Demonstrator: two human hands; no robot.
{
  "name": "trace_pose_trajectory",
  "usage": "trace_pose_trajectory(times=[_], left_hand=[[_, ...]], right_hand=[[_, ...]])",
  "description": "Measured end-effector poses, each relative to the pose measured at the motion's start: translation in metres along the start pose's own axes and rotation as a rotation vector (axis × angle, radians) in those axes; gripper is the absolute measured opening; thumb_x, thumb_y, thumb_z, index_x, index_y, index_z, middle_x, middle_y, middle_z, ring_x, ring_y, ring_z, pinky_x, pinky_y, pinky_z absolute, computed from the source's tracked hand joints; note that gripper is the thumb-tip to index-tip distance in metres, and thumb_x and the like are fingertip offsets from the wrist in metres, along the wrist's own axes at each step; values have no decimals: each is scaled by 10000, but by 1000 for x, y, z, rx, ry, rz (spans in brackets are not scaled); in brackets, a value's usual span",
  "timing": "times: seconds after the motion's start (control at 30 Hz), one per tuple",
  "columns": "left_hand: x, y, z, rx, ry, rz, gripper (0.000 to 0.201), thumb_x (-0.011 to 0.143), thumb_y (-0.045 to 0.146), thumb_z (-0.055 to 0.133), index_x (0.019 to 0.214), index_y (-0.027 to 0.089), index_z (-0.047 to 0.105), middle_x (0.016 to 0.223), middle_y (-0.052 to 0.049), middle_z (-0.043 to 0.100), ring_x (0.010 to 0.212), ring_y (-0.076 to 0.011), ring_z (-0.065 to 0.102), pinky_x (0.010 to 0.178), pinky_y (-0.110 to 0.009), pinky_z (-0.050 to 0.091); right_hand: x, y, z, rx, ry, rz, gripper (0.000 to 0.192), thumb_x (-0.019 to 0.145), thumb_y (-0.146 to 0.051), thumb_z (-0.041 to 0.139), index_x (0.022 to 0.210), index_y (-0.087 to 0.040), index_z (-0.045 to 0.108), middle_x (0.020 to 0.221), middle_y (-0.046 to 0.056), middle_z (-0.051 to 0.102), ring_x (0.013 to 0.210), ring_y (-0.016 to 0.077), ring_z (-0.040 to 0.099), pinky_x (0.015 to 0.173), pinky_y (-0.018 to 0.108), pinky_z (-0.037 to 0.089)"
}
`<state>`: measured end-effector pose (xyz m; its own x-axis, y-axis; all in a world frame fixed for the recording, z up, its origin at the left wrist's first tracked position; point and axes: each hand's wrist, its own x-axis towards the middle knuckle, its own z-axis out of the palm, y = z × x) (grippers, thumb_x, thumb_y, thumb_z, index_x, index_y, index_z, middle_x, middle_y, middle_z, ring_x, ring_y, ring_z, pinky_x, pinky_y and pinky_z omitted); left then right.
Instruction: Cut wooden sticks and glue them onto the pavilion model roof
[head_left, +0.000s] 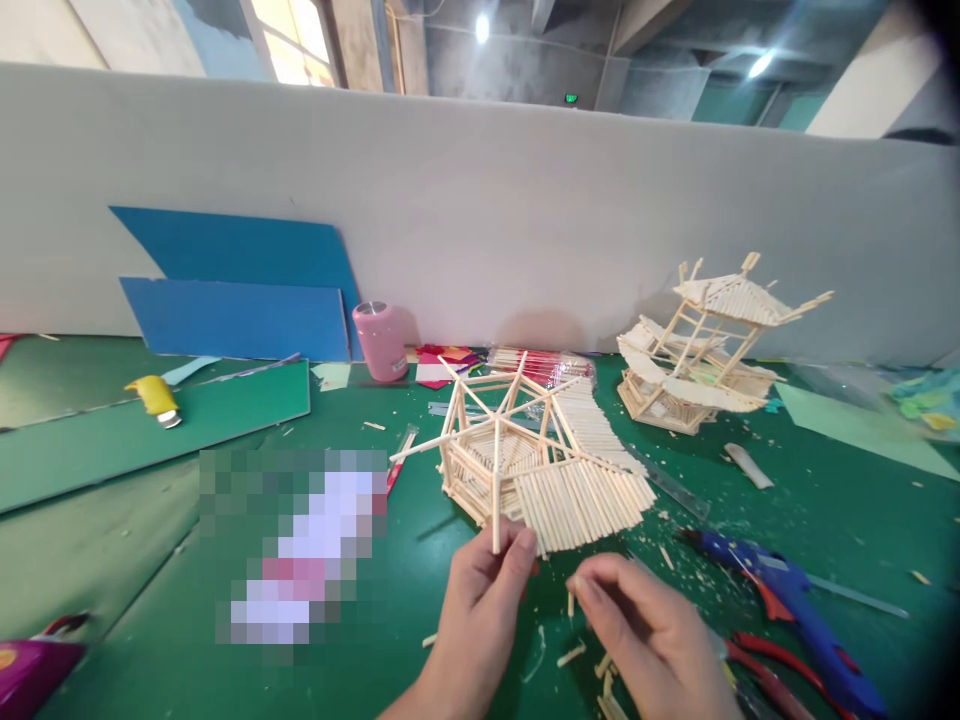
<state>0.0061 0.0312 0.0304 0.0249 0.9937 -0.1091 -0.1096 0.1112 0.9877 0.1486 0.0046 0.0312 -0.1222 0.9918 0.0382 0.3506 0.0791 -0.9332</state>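
A hexagonal pavilion model made of thin wooden sticks point(581, 505) stands in the middle, part of its roof covered with sticks laid side by side. My left hand point(480, 595) pinches its near roof edge beside a beam that sticks out toward me; the fingertips behind it are partly hidden. To the right and a little lower, my right hand point(645, 625) is closed, a short piece of wooden stick point(571, 603) between thumb and forefinger. That piece is apart from the model. Loose stick offcuts point(572, 655) lie below it.
A blue glue gun point(795, 590) and red-handled pliers point(765, 665) lie at right. Behind stands a second stick pavilion point(694, 350). A pink flask point(380, 342), blue boards point(240, 315) and a yellow utility knife point(156, 398) are toward the left. A blurred-out patch covers the table left of centre.
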Motion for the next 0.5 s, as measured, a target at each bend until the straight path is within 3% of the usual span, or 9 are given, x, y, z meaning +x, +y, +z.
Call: trace_pose_trajectory(times=[0.13, 0.33, 0.5], left_hand=[[3, 2, 0, -77, -17, -14, 286, 776, 315, 576, 545, 161, 512, 525, 47, 433, 526, -103, 364, 501, -209, 303], [4, 2, 1, -218, -67, -90, 227, 774, 310, 580, 620, 152, 524, 542, 35, 495, 514, -100, 450, 482, -200, 392], [5, -2, 1, -266, -97, -158, 195, 783, 319, 576, 688, 162, 511, 523, 40, 506, 421, -97, 484, 410, -213, 414]], right_hand=[[2, 9, 24, 345, -12, 154, 247, 828, -443, 512, 793, -215, 599, 605, -22, 468, 535, 122, 400, 470, 222, 322], [14, 6, 44, 804, 67, 317, 318, 750, -462, 629, 652, -167, 565, 495, -71, 377, 436, 66, 269, 425, 210, 190], [17, 5, 53, 975, 97, 398, 316, 683, -435, 707, 616, -155, 576, 455, -77, 398, 407, 47, 272, 415, 195, 182]])
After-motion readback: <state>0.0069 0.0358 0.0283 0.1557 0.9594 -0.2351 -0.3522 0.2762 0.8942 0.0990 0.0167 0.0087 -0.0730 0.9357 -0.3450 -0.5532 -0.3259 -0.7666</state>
